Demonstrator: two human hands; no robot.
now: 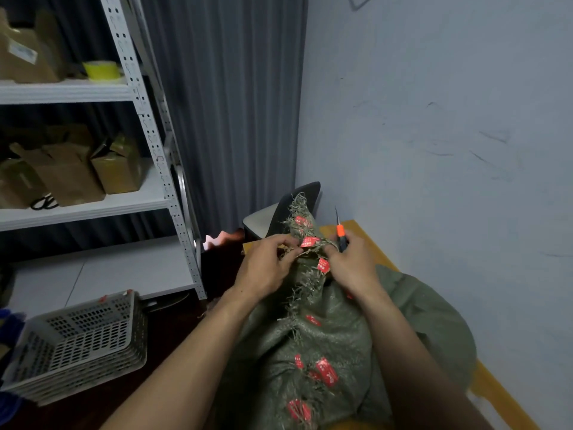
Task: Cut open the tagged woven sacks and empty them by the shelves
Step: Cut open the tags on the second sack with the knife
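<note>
Left hand: fingers pinch frayed seam at sack top, beside red tag. Right hand: fingers grip knife, blade up beside sack top.

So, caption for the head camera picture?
Left hand and right hand, holding a utility knife, pinch the tagged seam of a woven sack.

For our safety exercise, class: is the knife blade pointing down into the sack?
No, the right hand holds the knife with its blade pointing up, clear of the sack.
</note>
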